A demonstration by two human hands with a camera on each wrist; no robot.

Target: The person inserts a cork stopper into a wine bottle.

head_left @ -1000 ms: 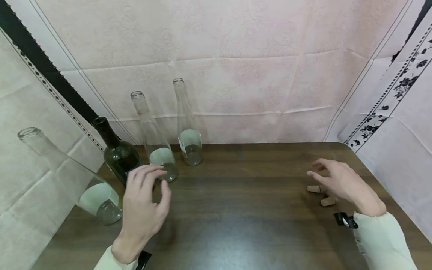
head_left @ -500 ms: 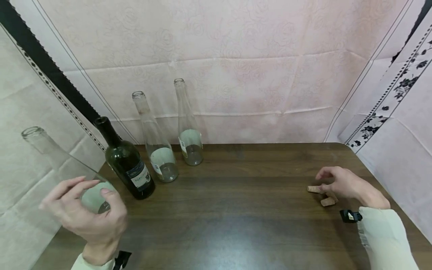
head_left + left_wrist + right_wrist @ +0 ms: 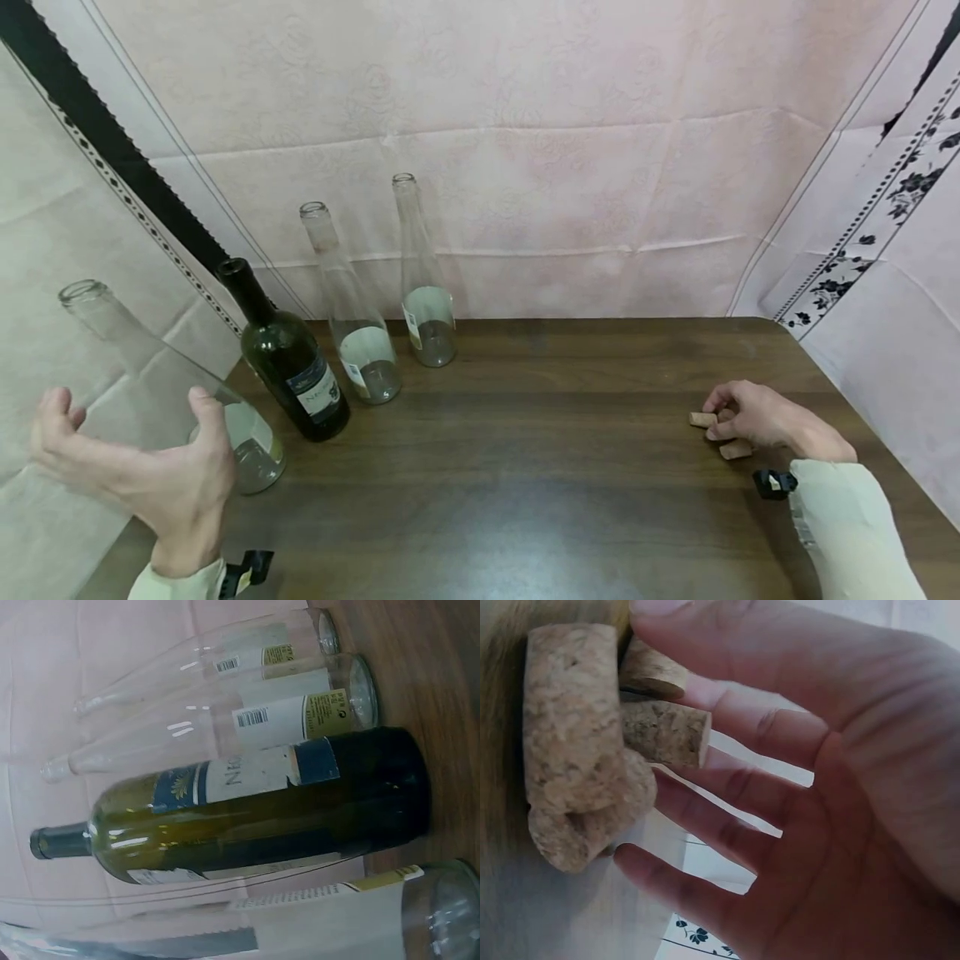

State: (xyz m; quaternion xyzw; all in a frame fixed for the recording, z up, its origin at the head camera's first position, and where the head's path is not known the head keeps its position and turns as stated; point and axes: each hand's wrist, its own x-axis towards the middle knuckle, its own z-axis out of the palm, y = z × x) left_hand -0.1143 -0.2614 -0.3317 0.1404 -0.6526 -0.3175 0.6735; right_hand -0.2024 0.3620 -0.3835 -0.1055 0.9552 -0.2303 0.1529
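My left hand (image 3: 150, 467) is at the left beside a clear glass bottle (image 3: 255, 433), its thumb raised and fingers apart, overlapping the bottle in the head view. A dark green wine bottle (image 3: 262, 802) with a label stands just right of it. Two more clear bottles (image 3: 371, 358) (image 3: 431, 321) stand behind, all uncorked at the mouth. At the right, my right hand (image 3: 765, 421) reaches down to several corks (image 3: 737, 450). Its thumb and index finger close about one cork (image 3: 649, 671), while the other fingers spread behind a second cork (image 3: 667, 731). A larger cork (image 3: 570, 712) lies nearest the camera.
The brown wooden table (image 3: 525, 500) has its back edge against a pale patterned cloth (image 3: 555, 167). More cloth hangs along the left and right sides, the right one with a black floral border (image 3: 832, 283).
My left hand has moved left from in front of the green bottle to the leftmost clear bottle and turned. The right hand has lowered onto the corks, thumb and index finger coming together.
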